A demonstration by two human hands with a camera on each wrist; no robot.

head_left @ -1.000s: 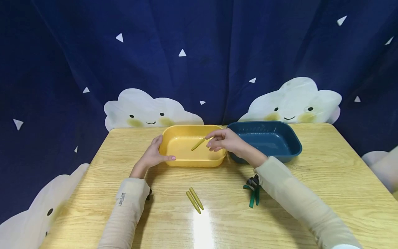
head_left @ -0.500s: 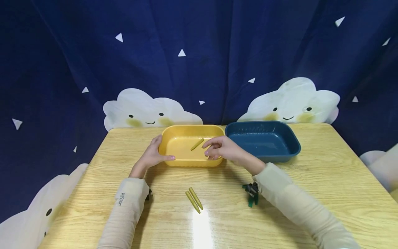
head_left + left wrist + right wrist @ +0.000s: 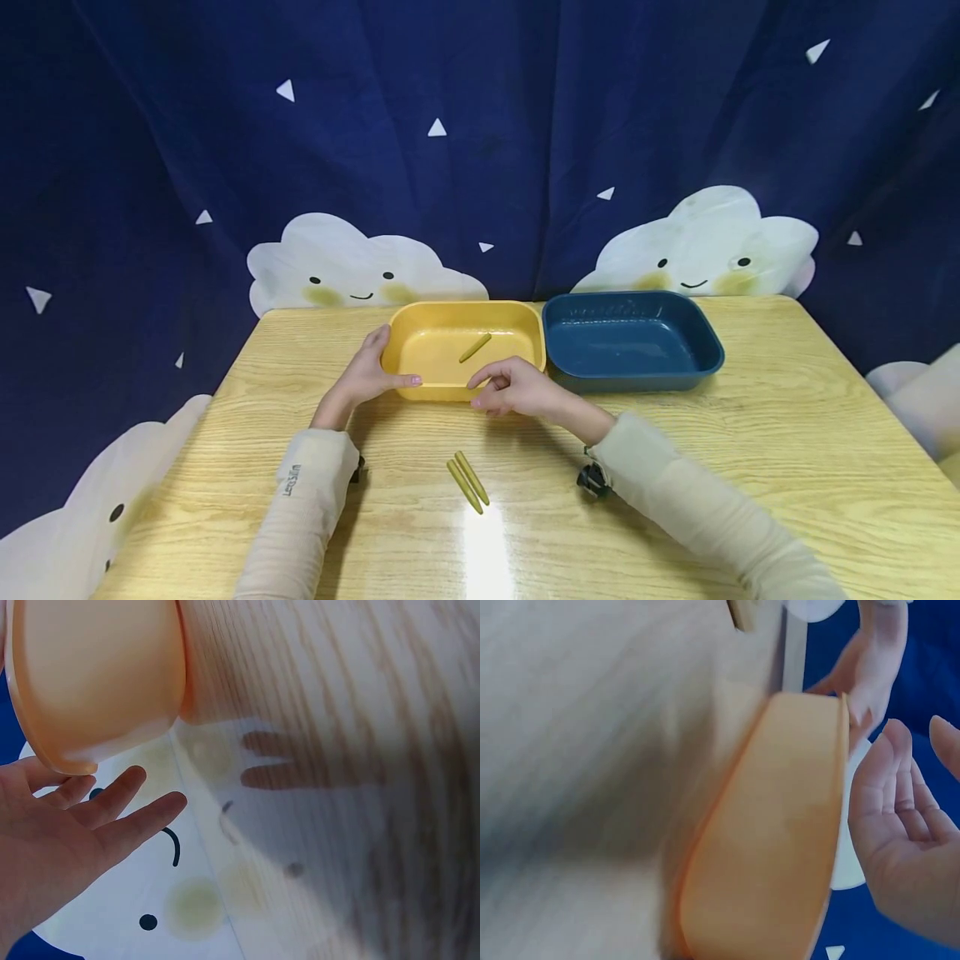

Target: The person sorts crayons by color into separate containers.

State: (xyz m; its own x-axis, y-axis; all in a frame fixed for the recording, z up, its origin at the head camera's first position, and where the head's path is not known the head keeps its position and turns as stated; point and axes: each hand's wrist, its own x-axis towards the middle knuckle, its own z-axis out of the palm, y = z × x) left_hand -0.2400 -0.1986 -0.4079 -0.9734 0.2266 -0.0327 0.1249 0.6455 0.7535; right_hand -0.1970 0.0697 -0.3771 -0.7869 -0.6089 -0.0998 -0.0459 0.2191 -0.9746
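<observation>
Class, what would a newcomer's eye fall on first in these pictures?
Likely the bright yellow tub near the far edge of the table, with one yellow stick inside and a dark blue tub to its right. The left hand touches the yellow tub's left end; the right hand is by its front rim. Behind, smiling white clouds stand out on a navy curtain.

We've got yellow bin (image 3: pixel 427 354), dark-blue bin (image 3: pixel 630 350), mustard sticks (image 3: pixel 472 478), wood-grain table (image 3: pixel 675 483), navy curtain (image 3: pixel 487 75) with white triangles (image 3: pixel 437 129), clouds (image 3: pixel 705 229).

A dark blue curtain (image 3: pixel 360 167) is hanging behind the wooden table (image 3: pixel 787 400), smiling white clouds (image 3: pixel 352 258) lining its lower part and small white triangles (image 3: pixel 437 128) dotting it.
</observation>
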